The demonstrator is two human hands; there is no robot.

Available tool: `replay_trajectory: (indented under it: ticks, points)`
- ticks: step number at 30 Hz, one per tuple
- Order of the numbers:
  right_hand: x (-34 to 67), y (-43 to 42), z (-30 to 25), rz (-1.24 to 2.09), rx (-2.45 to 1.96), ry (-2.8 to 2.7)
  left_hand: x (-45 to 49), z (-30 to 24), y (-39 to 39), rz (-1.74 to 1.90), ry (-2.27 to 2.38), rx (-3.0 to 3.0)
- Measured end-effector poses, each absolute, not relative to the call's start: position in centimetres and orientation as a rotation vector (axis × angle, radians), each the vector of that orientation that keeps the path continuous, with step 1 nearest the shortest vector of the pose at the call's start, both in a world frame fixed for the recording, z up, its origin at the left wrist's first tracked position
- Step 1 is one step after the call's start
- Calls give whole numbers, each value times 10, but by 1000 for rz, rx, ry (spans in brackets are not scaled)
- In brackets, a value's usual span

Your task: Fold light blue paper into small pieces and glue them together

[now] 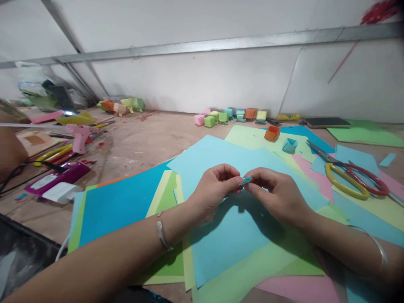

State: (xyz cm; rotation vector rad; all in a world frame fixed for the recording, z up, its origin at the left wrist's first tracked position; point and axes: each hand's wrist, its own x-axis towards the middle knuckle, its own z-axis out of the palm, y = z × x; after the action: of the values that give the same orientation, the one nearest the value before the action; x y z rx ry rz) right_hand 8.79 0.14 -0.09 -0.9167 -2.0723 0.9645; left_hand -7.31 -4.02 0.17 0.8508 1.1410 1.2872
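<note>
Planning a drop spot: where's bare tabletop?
Largest free patch: tabletop between the pink glue gun, the deep-blue sheet and the row of paper boxes; it runs back to the wall. Crowded: right side, scissors over layered sheets; left edge, around the white adapter.

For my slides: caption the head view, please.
Left hand and right hand pinch a small blue piece above coloured paper sheets.

Small light-blue paper piece (246,181), narrow, slightly tilted, partly hidden, pinched between fingers (232,184), in midair
</note>
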Motion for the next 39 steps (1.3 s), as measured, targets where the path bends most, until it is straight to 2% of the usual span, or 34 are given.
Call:
replay_trajectory:
  ticks: [9,24,39]
  points:
    - [85,1,0,1254,-977,-1797,-72,2,-39,1296,1152,989]
    - [85,-2,5,1264,-1023,-1757,-72,2,-40,1304,1167,1045]
    - [81,-4,11,1446,-1097,-1578,-70,1,-42,1240,1120,1072]
